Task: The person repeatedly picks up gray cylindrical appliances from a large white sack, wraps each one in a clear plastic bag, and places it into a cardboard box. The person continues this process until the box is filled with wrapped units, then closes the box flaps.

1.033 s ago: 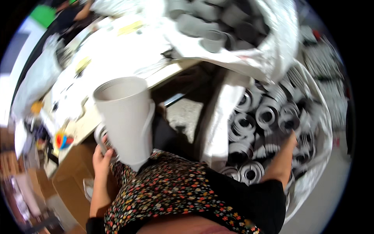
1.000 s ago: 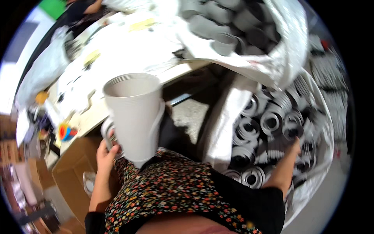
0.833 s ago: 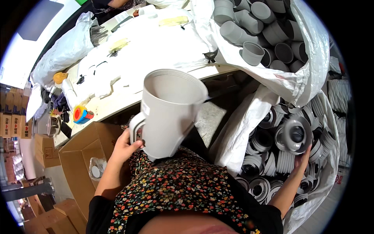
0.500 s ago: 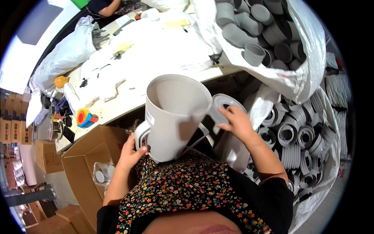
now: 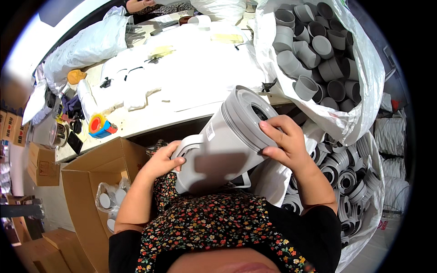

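Observation:
A large grey jug (image 5: 214, 154) lies tilted in front of my body, its mouth pointing to the upper right. My left hand (image 5: 165, 159) is closed around the jug's handle (image 5: 185, 144). At the mouth sits a round grey lid (image 5: 249, 109) with a dark opening in its middle. My right hand (image 5: 287, 140) grips the lid's edge, thumb on the near side and fingers on its top. Whether the lid is fully seated all round cannot be seen.
A white sack of grey cups (image 5: 314, 50) stands at the far right, with another sack of grey lids (image 5: 348, 182) nearer. An open cardboard box (image 5: 86, 191) is at my left. A tape dispenser (image 5: 101, 126) rests on the table (image 5: 136, 125). Another person's hand (image 5: 141, 4) shows at the back.
The jug has tipped from nearly upright toward the right. My right hand has brought the lid from beside the jug onto its mouth. The view has shifted slightly.

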`<state>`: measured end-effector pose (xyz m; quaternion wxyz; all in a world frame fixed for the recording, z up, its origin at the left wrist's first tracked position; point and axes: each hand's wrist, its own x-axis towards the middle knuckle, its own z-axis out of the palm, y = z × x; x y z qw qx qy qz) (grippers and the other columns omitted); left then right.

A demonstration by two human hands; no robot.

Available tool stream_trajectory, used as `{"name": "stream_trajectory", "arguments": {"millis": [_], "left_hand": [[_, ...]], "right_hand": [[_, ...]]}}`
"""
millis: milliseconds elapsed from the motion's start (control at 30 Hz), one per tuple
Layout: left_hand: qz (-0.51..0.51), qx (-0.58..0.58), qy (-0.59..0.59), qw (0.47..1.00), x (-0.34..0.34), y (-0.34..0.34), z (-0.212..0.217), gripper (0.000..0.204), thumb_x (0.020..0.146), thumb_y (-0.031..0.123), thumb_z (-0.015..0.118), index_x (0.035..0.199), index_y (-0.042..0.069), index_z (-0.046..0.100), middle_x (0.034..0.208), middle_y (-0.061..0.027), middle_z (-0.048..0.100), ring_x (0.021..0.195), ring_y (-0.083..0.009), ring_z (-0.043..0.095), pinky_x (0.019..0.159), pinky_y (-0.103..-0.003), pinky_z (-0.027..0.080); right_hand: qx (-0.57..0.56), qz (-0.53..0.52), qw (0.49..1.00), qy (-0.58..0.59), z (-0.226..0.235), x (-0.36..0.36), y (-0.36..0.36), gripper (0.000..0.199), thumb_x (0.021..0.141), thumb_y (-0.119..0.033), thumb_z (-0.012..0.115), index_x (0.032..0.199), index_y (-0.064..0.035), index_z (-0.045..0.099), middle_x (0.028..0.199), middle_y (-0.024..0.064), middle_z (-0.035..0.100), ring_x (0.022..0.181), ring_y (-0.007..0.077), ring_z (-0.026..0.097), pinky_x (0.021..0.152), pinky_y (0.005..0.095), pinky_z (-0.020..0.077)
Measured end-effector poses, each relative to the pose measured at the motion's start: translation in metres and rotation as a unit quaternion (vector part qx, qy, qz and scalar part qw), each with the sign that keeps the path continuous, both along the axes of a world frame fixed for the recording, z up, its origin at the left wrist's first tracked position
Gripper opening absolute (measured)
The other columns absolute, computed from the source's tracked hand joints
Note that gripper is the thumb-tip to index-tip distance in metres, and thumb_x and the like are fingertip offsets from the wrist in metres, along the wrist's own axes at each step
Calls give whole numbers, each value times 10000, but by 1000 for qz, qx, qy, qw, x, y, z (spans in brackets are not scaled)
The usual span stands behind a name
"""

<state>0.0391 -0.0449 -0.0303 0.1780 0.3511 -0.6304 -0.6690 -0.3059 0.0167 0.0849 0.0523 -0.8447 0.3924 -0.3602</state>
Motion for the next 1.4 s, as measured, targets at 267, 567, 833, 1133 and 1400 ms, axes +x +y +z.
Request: {"name": "stream_trajectory", "arguments": {"millis": [267, 567, 833, 1133, 1400], "left_hand": [[44, -52, -61, 996, -11, 9, 1, 409, 869, 196, 595, 1221, 24, 478, 826, -30, 590, 618, -87, 555, 580, -243, 474], [-20, -315, -80, 946, -20, 49, 9, 473, 749, 159, 712, 1152, 19, 508, 1211, -109, 485, 1021, -194, 517, 803, -336, 466], [12, -240, -100, 966, -18, 40, 9, 324, 799, 221, 644, 1038, 32, 534, 909, -167, 601, 840, -297, 606, 739, -366, 483], [77, -81, -202, 973, -5, 24, 46, 350, 793, 175, 680, 1054, 39, 491, 904, -165, 626, 835, -236, 624, 723, -339, 495], [35, -179, -159, 970, -19, 34, 27, 317, 774, 159, 683, 1002, 28, 505, 912, -195, 616, 860, -318, 608, 747, -354, 483]], "right_hand": [[26, -19, 999, 7, -4, -2, -6, 467, 735, -220, 677, 1174, -90, 587, 904, 118, 587, 783, 271, 563, 698, 339, 464], [99, -104, 990, -9, -15, 8, -26, 424, 766, -198, 642, 1160, -52, 588, 908, 144, 594, 789, 276, 582, 706, 333, 464], [94, -61, 994, 15, -5, 20, -35, 386, 801, -209, 603, 1134, -15, 590, 911, 154, 601, 793, 290, 585, 713, 337, 462], [236, -39, 969, -69, 26, 9, -70, 557, 933, -419, 364, 1187, 44, 542, 1220, 149, 552, 1160, 252, 489, 1018, 357, 317], [268, 260, 928, -7, 5, 49, -110, 642, 966, -474, 191, 1358, 14, 335, 1420, 185, 309, 1334, 306, 242, 1097, 392, 143]]}}
